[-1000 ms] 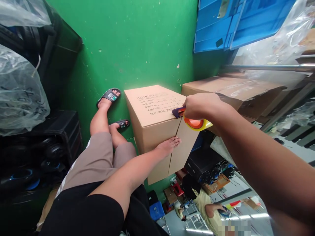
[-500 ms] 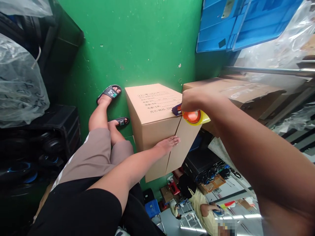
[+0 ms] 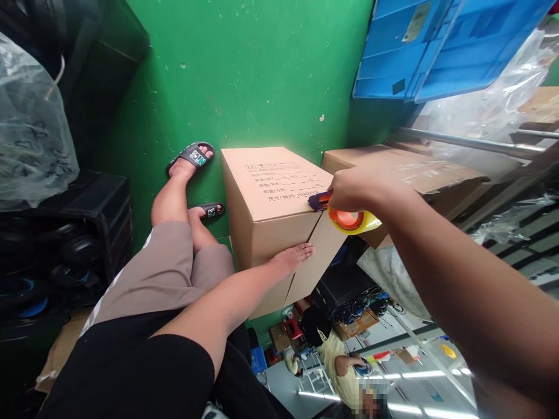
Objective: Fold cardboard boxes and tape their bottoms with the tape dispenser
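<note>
A brown cardboard box [image 3: 279,183] with printed lines on one side stands on the green floor, its two top flaps meeting at a seam. My left hand [image 3: 293,258] lies flat on the flaps across that seam, fingers stretched out. My right hand [image 3: 349,189] is wrapped round a tape dispenser [image 3: 321,201] with a purple front end and an orange core. A roll of yellowish tape [image 3: 362,224] sits on it below my fist. The dispenser's front end is against the printed side, close to the edge where the seam ends. Whether tape sticks there I cannot tell.
Another cardboard box [image 3: 379,160] lies beside this one. Blue plastic crates [image 3: 393,58] and a metal rail [image 3: 471,142] are at the right. Dark crates [image 3: 82,215] and clear plastic wrap [image 3: 35,128] line the left. A co-worker in a yellowish top [image 3: 338,361] is in the background.
The view has shifted slightly. My right hand and the tape dispenser appear slightly further right and lower, still at the box edge. My left hand stays flat on the flaps.
</note>
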Demonstrator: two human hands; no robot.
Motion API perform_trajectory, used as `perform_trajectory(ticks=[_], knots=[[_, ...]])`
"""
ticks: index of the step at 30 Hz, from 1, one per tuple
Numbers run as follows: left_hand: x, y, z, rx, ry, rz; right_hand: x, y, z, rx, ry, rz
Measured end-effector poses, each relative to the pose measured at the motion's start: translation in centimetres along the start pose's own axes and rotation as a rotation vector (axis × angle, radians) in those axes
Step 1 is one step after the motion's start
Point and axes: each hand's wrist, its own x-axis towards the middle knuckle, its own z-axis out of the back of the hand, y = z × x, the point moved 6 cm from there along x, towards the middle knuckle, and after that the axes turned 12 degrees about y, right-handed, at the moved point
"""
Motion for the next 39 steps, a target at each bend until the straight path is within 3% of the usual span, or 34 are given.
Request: perform_trajectory(ticks=[4,10,19,22,24,26,31,33,35,39], knots=[[-0.1,0.2,0.1,0.014,-0.020,0.065,-2.5,-0.1,-2.3,0.149,-0.104,-0.037],[-0.1,-1.0,0.0,0.038,0.007,0.125,-4.6,0.8,-7.3,0.289,-0.359,-0.144],[-0.3,-6.8,1.6,0.074,-0.007,0.086,-4.1,3.1,-15.3,0.563,-0.749,-0.177],[-0.9,-10.3,1.8,0.092,-0.007,0.032,-3.2,3.9,-17.1,0.667,-0.833,-0.147],[-1.6,-13.7,0.7,0.107,0.008,-0.020,-2.5,4.2,-18.0,0.716,-0.877,-0.133],[-2.6,-18.3,-2.0,0.121,0.047,-0.092,-1.9,4.3,-18.5,0.739,-0.912,-0.120],[-5.6,-30.7,-11.5,0.135,0.214,-0.323,-1.4,4.0,-19.0,0.761,-1.036,-0.092],[-6.5,-33.8,-13.2,0.141,0.269,-0.403,-1.3,3.9,-19.2,0.772,-1.046,-0.101],[-6.5,-35.2,-12.5,0.165,0.275,-0.422,-1.2,3.9,-19.4,0.781,-1.029,-0.111],[-3.6,-35.4,-7.8,0.206,0.162,-0.337,-1.2,3.8,-19.6,0.821,-0.979,-0.129]])
